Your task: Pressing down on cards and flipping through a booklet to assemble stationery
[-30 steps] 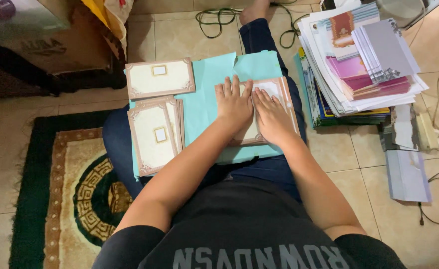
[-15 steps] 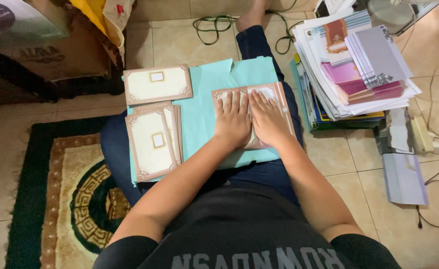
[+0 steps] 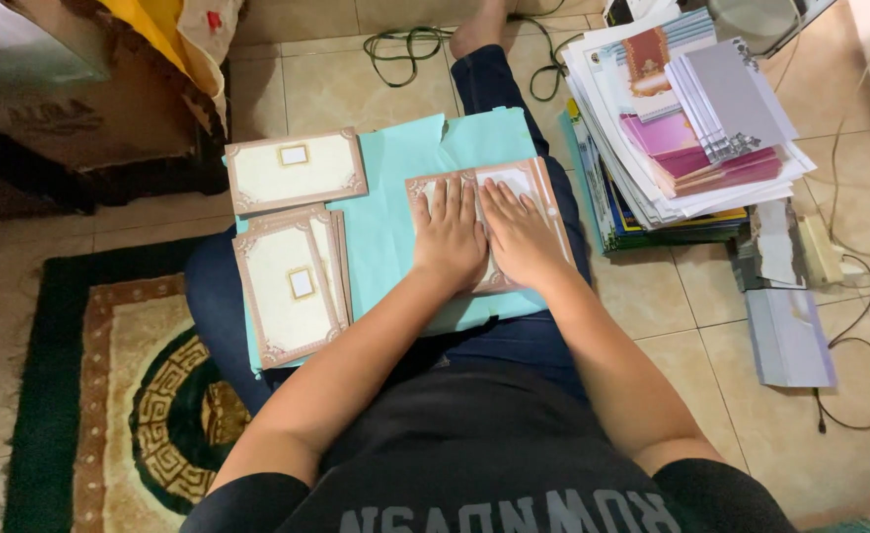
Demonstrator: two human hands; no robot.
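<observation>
With both palms spread flat, left hand point(image 3: 448, 235) and right hand point(image 3: 520, 237) side by side, pressing the cream card point(image 3: 529, 188) down onto the blue paper point(image 3: 385, 207) to keep it flat.

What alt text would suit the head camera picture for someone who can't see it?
A seated person presses the left hand and right hand flat on a bordered cream card lying on teal paper across their lap. More cards lie to the left, a paper stack to the right.

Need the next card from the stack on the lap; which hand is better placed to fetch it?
Probably left. The left hand lies nearer the card stack; the right hand would have to cross over it.
</observation>
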